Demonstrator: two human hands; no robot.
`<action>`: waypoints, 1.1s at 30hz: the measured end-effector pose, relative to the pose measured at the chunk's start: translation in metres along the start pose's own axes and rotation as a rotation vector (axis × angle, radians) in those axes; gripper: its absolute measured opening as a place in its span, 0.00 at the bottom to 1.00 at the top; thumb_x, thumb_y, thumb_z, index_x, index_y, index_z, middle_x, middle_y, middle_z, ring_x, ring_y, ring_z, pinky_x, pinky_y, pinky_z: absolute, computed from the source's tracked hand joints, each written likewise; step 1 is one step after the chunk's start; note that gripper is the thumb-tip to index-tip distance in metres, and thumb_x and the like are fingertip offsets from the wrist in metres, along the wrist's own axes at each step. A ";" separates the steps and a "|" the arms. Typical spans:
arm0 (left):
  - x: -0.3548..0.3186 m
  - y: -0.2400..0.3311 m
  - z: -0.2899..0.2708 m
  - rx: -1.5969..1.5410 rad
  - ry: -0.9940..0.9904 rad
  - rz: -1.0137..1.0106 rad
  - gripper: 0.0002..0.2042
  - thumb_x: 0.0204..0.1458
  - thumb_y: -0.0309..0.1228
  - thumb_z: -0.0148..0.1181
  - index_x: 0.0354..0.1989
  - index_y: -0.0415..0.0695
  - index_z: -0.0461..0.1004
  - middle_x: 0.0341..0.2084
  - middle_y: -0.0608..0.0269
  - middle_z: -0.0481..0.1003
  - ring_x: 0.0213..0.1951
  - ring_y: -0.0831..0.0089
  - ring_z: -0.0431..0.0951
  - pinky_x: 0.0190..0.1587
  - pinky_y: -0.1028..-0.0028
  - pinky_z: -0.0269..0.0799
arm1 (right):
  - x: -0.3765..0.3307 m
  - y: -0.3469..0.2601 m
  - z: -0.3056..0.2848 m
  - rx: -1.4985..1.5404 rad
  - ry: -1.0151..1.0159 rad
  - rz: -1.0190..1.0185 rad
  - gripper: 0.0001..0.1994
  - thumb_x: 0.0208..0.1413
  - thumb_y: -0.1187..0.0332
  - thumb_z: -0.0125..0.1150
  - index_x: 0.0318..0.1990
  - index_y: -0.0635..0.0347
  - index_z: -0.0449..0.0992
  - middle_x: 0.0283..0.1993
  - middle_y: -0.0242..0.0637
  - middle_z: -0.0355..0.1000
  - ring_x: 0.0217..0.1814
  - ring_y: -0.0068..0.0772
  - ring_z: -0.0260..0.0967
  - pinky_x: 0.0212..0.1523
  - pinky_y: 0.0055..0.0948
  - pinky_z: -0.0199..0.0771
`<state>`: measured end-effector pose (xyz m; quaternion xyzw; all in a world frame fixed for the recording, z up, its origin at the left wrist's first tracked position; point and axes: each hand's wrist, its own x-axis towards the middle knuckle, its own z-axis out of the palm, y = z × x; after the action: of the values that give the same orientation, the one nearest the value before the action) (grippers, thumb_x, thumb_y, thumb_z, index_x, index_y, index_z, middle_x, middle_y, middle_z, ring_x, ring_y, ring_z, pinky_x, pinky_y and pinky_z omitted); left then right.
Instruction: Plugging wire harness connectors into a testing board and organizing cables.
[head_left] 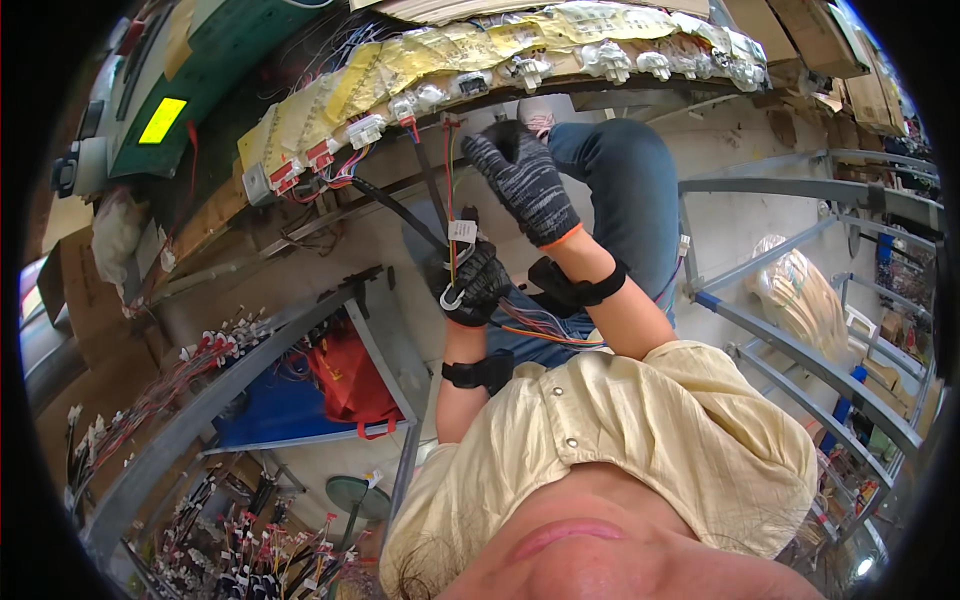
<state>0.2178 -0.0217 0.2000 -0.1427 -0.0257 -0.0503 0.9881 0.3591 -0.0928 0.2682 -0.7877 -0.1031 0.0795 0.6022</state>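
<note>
My left hand (478,285), in a dark knitted glove, is closed round a wire harness (452,190) of thin red, yellow and green wires that hang from the board above. A white label tag (462,231) sits on the wires just over the fingers, and a white curved piece (452,299) shows beside the palm. Loose coloured wires (545,330) trail from that hand across my lap. Up and to the right, my right hand (522,185), in a grey striped glove with an orange cuff, is raised near the board's edge, fingers apart with nothing visible in them. Black-sleeved cables (400,212) run from connectors toward my left hand.
A long board (430,75) covered in yellowed sheets carries a row of white and red connectors. At upper left stands a green device (205,90) with a lit display. Metal racks (800,270) flank both sides; wire bundles (175,385) and a red bag (350,375) lie left.
</note>
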 end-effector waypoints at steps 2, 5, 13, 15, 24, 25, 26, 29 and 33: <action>0.002 -0.004 0.003 -0.025 -0.022 -0.029 0.37 0.49 0.45 0.62 0.65 0.46 0.52 0.14 0.75 0.63 0.09 0.86 0.61 0.14 0.84 0.58 | -0.004 0.010 -0.001 -0.011 0.051 0.102 0.18 0.54 0.57 0.61 0.41 0.65 0.74 0.31 0.36 0.75 0.28 0.30 0.69 0.32 0.29 0.69; 0.005 -0.003 -0.005 -0.051 -0.058 -0.063 0.38 0.49 0.46 0.62 0.65 0.47 0.52 0.14 0.76 0.64 0.08 0.86 0.60 0.15 0.83 0.58 | -0.009 0.014 0.008 0.616 -0.075 0.347 0.16 0.57 0.59 0.56 0.45 0.63 0.72 0.33 0.36 0.74 0.29 0.29 0.68 0.32 0.28 0.69; 0.000 0.011 -0.024 0.103 0.216 0.047 0.18 0.48 0.45 0.58 0.35 0.43 0.64 0.19 0.68 0.65 0.12 0.77 0.62 0.18 0.75 0.60 | 0.004 -0.021 -0.001 0.359 -0.142 0.034 0.11 0.61 0.65 0.51 0.40 0.64 0.76 0.27 0.32 0.73 0.29 0.22 0.68 0.31 0.25 0.68; 0.006 0.013 -0.026 0.159 0.189 0.024 0.19 0.49 0.44 0.57 0.39 0.42 0.65 0.20 0.67 0.65 0.15 0.76 0.64 0.21 0.73 0.62 | 0.005 -0.020 0.001 0.369 -0.056 0.061 0.12 0.62 0.67 0.49 0.36 0.66 0.77 0.23 0.31 0.71 0.26 0.17 0.65 0.31 0.20 0.66; 0.013 0.014 -0.013 0.223 0.529 0.134 0.27 0.51 0.41 0.54 0.59 0.41 0.64 0.42 0.54 0.73 0.44 0.59 0.72 0.46 0.64 0.67 | 0.010 -0.022 -0.004 0.389 0.014 0.006 0.12 0.61 0.67 0.50 0.29 0.65 0.74 0.21 0.34 0.71 0.23 0.20 0.67 0.26 0.24 0.67; 0.013 0.015 -0.012 0.148 0.519 0.112 0.27 0.50 0.41 0.55 0.58 0.41 0.64 0.46 0.52 0.72 0.46 0.57 0.72 0.50 0.62 0.67 | 0.010 -0.021 -0.005 0.389 0.010 0.023 0.12 0.61 0.67 0.50 0.30 0.65 0.74 0.21 0.34 0.71 0.22 0.20 0.67 0.26 0.24 0.67; 0.014 0.014 -0.013 0.149 0.520 0.108 0.27 0.50 0.41 0.55 0.58 0.41 0.64 0.46 0.52 0.72 0.46 0.57 0.72 0.50 0.62 0.67 | 0.011 -0.019 -0.005 0.388 0.014 0.023 0.12 0.61 0.67 0.50 0.30 0.65 0.74 0.21 0.34 0.71 0.22 0.20 0.67 0.26 0.24 0.67; 0.016 0.012 -0.011 0.136 0.520 0.141 0.28 0.50 0.41 0.55 0.58 0.40 0.64 0.50 0.51 0.70 0.50 0.57 0.70 0.54 0.60 0.65 | 0.011 -0.017 -0.005 0.386 0.039 -0.049 0.12 0.61 0.67 0.50 0.32 0.65 0.75 0.21 0.34 0.72 0.22 0.21 0.68 0.25 0.24 0.67; 0.008 0.019 -0.024 0.091 0.480 0.136 0.27 0.50 0.41 0.54 0.58 0.40 0.64 0.56 0.49 0.65 0.56 0.58 0.66 0.57 0.59 0.62 | 0.011 -0.021 -0.003 0.250 0.062 -0.142 0.12 0.61 0.67 0.50 0.33 0.65 0.75 0.21 0.35 0.72 0.22 0.22 0.68 0.26 0.25 0.68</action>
<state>0.2283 -0.0110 0.1724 -0.0837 0.2169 -0.0150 0.9725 0.3693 -0.0878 0.2892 -0.6994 -0.1289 0.0246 0.7026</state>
